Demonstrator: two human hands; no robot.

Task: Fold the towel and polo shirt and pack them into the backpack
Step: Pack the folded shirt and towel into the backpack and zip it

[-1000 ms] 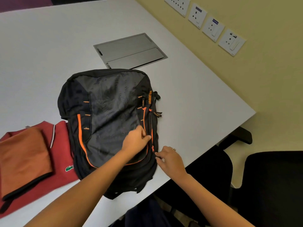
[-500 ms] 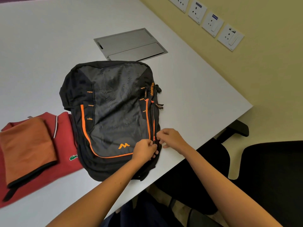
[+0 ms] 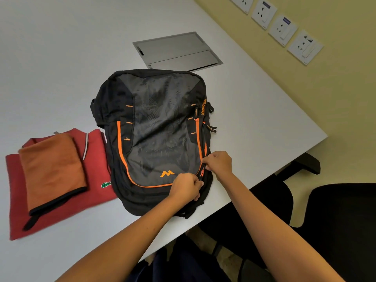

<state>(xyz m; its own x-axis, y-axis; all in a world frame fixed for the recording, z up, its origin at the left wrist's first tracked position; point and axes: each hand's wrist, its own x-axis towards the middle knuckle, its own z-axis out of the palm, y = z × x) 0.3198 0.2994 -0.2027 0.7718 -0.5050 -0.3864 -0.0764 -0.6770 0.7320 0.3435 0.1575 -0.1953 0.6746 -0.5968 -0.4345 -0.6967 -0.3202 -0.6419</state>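
Note:
A black and grey backpack [image 3: 158,127] with orange trim lies flat on the white table, front face up. My left hand [image 3: 186,187] grips the fabric at its lower right corner. My right hand [image 3: 218,162] pinches the orange zipper on the backpack's right side, just above the left hand. To the left of the backpack lies a folded red polo shirt [image 3: 95,171] with a green logo. A folded orange towel [image 3: 50,169] with a black edge rests on top of the shirt.
A grey metal cable hatch [image 3: 177,50] is set into the white table [image 3: 61,58] beyond the backpack. Wall sockets [image 3: 282,30] line the yellow wall at right. Black chairs [image 3: 341,220] stand past the table's near right edge.
My left hand slid down from the front panel to the backpack's lower right corner. My right hand moved up to the zipper beside it. The view has shifted a little.

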